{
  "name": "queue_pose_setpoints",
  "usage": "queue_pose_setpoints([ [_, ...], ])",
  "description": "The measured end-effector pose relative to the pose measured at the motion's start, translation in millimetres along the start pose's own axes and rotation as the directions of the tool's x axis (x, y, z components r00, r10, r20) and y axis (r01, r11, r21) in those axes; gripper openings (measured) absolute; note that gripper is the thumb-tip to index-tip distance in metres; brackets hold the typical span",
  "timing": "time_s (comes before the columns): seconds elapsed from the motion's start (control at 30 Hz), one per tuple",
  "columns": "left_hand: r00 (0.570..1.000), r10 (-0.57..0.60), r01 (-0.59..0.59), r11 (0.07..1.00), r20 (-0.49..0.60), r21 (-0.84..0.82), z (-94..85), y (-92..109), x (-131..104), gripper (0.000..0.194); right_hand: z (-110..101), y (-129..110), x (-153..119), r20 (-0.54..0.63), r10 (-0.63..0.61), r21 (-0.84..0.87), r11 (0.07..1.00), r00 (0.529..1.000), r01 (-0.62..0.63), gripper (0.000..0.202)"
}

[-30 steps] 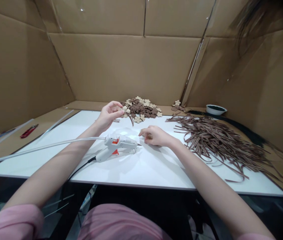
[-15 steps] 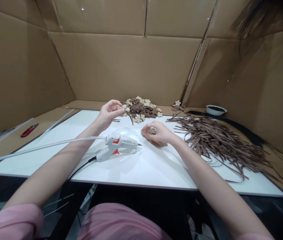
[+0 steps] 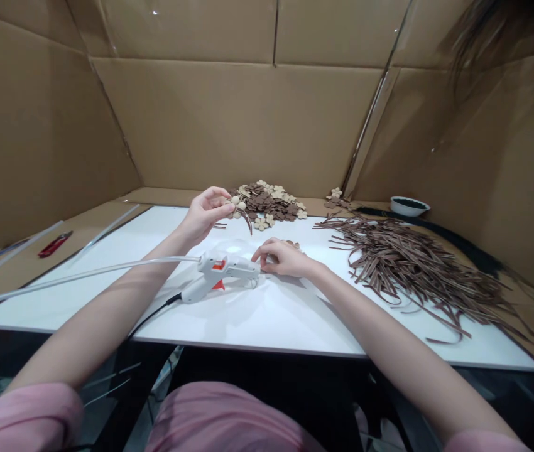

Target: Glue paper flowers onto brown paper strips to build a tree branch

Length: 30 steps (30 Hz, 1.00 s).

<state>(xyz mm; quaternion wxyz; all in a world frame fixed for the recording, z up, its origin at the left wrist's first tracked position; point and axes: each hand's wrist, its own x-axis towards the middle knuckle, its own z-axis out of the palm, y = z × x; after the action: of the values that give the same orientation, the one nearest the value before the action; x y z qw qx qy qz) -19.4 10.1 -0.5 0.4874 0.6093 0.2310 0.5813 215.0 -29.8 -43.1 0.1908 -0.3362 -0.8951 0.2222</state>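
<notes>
Left hand (image 3: 203, 216): thumb and fingertips pinched on one cream flower (image 3: 237, 203) with rounded petals, thin brown strips hanging below it. Right hand (image 3: 283, 258): fingers bent and lowered over the smooth white board (image 3: 201, 329), beside the nozzle of one glue gun (image 3: 229, 270) of white plastic with an orange trigger; I cannot tell whether it grips anything. The held flower lies at the left fingertips, just in front of a heap of flat cream and brown flower cutouts (image 3: 264, 202), too many to count. Rightward: one tangled mass of slender brown strips (image 3: 408, 263) and one white bowl (image 3: 408, 210).
</notes>
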Motion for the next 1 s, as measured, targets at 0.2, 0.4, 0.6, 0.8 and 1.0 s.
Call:
queue_pose_setpoints([
  [0.2,1.000,0.005,-0.005,1.000,-0.002,0.002,-1.4,-0.4,0.1,0.033,-5.5,-1.7,-2.3,-0.050,0.093,0.009,0.996,0.994,-0.093,0.023],
  [0.4,1.000,0.012,-0.012,1.000,-0.003,-0.005,-3.0,-0.9,0.6,0.032,-19.6,12.6,-7.5,-0.175,0.090,0.014,0.996,0.980,-0.089,0.020],
  [0.6,1.000,0.016,-0.016,1.000,-0.014,0.010,-3.1,-0.5,0.4,0.030,-30.7,29.2,-11.6,-0.273,0.172,0.122,0.982,0.947,-0.143,0.013],
  [0.8,1.000,0.015,-0.015,1.000,-0.006,0.010,-5.0,-0.3,1.0,0.030,-40.9,44.5,-15.8,-0.423,0.357,0.118,0.933,0.833,-0.340,0.009],
  [1.0,1.000,0.010,-0.010,1.000,-0.018,0.003,-6.7,0.8,1.0,0.031,-43.1,55.3,-17.7,-0.489,0.408,0.176,0.912,0.771,-0.371,0.004],
])
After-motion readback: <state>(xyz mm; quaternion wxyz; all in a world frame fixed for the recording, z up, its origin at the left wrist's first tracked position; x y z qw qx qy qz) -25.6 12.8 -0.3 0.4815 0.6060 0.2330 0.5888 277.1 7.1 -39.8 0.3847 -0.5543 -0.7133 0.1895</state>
